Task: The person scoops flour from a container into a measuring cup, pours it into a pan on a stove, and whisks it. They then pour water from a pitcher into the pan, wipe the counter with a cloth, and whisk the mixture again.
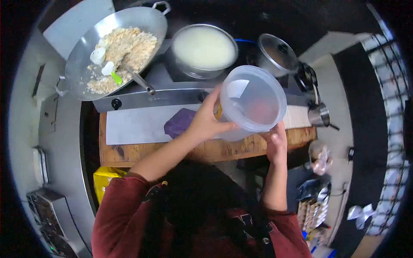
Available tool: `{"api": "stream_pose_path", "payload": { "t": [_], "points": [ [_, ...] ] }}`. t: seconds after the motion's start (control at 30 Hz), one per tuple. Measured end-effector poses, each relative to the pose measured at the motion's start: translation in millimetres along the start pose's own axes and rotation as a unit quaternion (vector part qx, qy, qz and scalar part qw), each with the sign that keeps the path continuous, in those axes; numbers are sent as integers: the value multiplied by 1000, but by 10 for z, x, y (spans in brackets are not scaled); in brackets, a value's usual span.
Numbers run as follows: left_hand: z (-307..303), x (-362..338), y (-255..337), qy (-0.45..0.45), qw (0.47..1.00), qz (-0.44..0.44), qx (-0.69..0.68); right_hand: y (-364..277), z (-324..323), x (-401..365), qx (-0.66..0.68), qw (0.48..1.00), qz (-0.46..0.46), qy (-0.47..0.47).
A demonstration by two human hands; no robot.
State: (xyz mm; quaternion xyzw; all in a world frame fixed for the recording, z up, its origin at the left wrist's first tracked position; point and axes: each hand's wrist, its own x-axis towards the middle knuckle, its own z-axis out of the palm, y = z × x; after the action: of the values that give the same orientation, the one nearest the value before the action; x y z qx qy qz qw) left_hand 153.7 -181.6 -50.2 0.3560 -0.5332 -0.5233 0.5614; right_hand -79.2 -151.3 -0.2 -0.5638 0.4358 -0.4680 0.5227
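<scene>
A clear plastic tub (pixel 254 101), without a lid, is held up in front of the stove with its open mouth tilted toward me. My left hand (pixel 209 118) wraps round its left side, thumb near the rim. My right hand (pixel 275 139) supports it low on the right; part of those fingers is hidden behind the tub. Nothing but a pinkish blur shows through its wall. Just left of the tub, a purple cloth (pixel 178 122) lies on the white board (pixel 133 124) along the wooden counter.
A wide metal pan (pixel 77 71) holds crumbly pale food, a metal spoon (pixel 137 79), white scoops and a green-handled utensil (pixel 116 78). On the stove (pixel 172 96) stand a pot of pale liquid (pixel 204 47) and a lidded pot (pixel 277 53). A small metal pot (pixel 318 115) sits right.
</scene>
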Motion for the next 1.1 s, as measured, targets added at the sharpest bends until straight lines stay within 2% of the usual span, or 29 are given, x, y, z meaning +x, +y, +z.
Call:
{"api": "stream_pose_path", "payload": {
  "t": [0.03,0.07,0.1,0.13,0.17,0.23,0.27,0.3,0.4,0.47,0.5,0.53,0.57,0.63,0.67,0.7,0.77,0.83,0.87,0.9,0.97,1.0,1.07,1.1],
  "points": [
    [143,-106,-23,-18,1000,-5,8,-32,-74,-188,7,1000,-6,18],
    [315,-179,24,-42,999,0,13,-55,-153,-361,59,995,53,58],
    [527,-305,71,-44,993,39,104,-55,-248,-573,112,982,112,100],
    [757,-450,85,-47,978,77,189,32,-379,-795,100,978,106,146],
    [987,-584,36,-80,976,79,184,35,-511,-1011,106,973,100,178],
    [1458,-863,-187,-55,967,96,230,21,-813,-1470,99,966,131,197],
    [1674,-969,-388,-93,978,67,172,-5,-973,-1693,111,965,118,206],
    [1939,-1073,-288,-124,978,75,152,-15,-1158,-1937,116,963,109,217],
    [2726,-1442,-488,-230,959,113,124,-55,-1583,-2706,130,934,109,315],
    [3221,-1675,-847,-290,955,11,57,-22,-1881,-3260,126,922,100,352],
    [3518,-1772,-941,-311,949,13,53,84,-2025,-3504,136,904,97,393],
    [3808,-1885,-1018,-329,943,-20,53,220,-2144,-3737,151,885,96,430],
    [3976,-1998,-1074,-344,935,-61,60,395,-2323,-3952,139,892,58,426],
    [4389,-2164,-1220,-380,917,-66,103,585,-2528,-4323,208,846,65,486],
    [4583,-2231,-1432,-396,909,-11,131,660,-2642,-4499,215,834,64,504],
    [4827,-2334,-1304,-409,904,-76,98,726,-2773,-4652,219,821,60,524],
    [5198,-2464,-1655,-430,896,-69,85,837,-3013,-4916,220,797,51,560],
    [5456,-2479,-1960,-472,872,59,119,939,-3186,-5113,239,788,52,565],
    [5567,-2510,-1986,-464,868,105,145,985,-3257,-5238,234,801,54,549],
    [5647,-2592,-2022,-461,884,4,74,1057,-3323,-5381,234,795,53,557],
    [5730,-2625,-2064,-478,875,-42,70,1224,-3431,-5656,241,832,4,499],
    [5745,-2668,-1995,-480,873,-44,71,1274,-3431,-5848,244,830,5,502],
    [5676,-2738,-1865,-438,874,-14,210,1354,-3285,-6417,283,831,158,451],
    [5590,-2765,-1838,-436,875,-17,211,1558,-3168,-6732,238,807,145,520]
  ]
}}
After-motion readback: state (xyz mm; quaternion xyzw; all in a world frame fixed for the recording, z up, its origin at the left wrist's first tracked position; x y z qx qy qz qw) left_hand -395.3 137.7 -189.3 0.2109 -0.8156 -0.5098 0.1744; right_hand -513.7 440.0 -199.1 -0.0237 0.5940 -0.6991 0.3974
